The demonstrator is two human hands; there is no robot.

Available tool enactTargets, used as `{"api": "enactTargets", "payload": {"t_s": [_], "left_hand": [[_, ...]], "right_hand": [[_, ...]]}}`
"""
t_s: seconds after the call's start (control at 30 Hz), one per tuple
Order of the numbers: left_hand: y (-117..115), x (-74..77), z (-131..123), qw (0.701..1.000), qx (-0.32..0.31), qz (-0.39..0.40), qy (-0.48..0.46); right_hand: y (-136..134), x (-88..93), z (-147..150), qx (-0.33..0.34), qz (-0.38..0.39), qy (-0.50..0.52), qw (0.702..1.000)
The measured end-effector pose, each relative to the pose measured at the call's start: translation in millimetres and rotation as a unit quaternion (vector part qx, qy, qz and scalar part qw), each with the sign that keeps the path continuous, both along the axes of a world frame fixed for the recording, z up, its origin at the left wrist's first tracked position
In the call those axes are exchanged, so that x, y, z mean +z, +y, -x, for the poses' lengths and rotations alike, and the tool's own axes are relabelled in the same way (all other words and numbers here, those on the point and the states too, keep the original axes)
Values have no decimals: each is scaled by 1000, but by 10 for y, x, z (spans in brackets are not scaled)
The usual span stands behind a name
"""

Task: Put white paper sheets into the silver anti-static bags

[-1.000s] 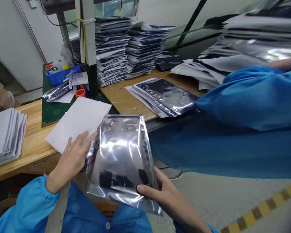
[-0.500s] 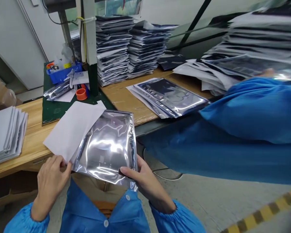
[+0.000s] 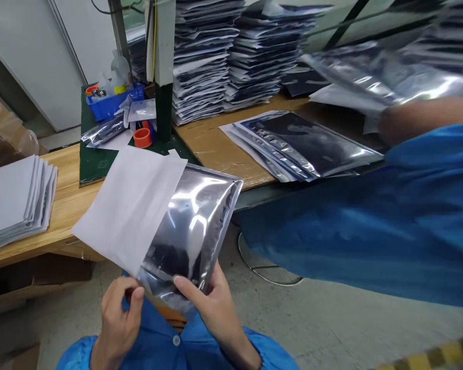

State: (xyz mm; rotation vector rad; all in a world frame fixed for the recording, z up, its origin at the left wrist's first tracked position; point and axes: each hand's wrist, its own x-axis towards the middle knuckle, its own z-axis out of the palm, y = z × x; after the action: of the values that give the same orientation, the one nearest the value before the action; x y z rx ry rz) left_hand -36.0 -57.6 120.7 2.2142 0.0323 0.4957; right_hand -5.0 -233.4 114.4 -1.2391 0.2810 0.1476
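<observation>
My right hand (image 3: 212,300) grips the lower right corner of a shiny, see-through plastic pouch (image 3: 193,221) with something dark and flat inside, thumb on top. A white paper sheet or sleeve (image 3: 129,205) covers the pouch's left part; whether the pouch is inside it or under it I cannot tell. At the paper's lower corner is my left hand (image 3: 119,313), its fingers curled and the thumb close to the forefinger. What sits between those fingertips, if anything, is hidden.
White envelopes (image 3: 13,200) lie piled on the wooden table at left. A blue bin (image 3: 116,103) and an orange ring (image 3: 142,137) stand on the green mat. Pouches (image 3: 304,144) lie fanned on cardboard before tall stacks (image 3: 204,61). A co-worker's blue sleeve (image 3: 428,164) reaches in from the right.
The pouch has turned clockwise, and the white paper now covers more of its left side. My left hand has shifted right and down. The co-worker's hand has lifted a pouch, blurred by motion.
</observation>
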Motion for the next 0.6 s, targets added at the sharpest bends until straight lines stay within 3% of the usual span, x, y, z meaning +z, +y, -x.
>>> {"api": "enactTargets", "payload": {"t_s": [0.07,0.13,0.23,0.33,0.4,0.43,0.6], "left_hand": [[59,29,95,981,69,175,-38],[126,92,136,926,134,354,-14],[275,166,144,845,216,477,109],[577,122,211,804,308,489,142],[872,29,331,810,326,466,144],[1031,-28,409,822,328,442,145],[1634,-285,763,880,317,282,214]], "right_hand": [[126,2,138,1,3,4,1000],[276,-44,337,25,-15,29,999],[474,-200,661,122,-40,66,990],[498,-440,819,282,19,3,959],[399,-640,770,355,57,-57,931],[330,-744,710,361,64,-69,928],[41,-1133,359,218,23,26,975]]}}
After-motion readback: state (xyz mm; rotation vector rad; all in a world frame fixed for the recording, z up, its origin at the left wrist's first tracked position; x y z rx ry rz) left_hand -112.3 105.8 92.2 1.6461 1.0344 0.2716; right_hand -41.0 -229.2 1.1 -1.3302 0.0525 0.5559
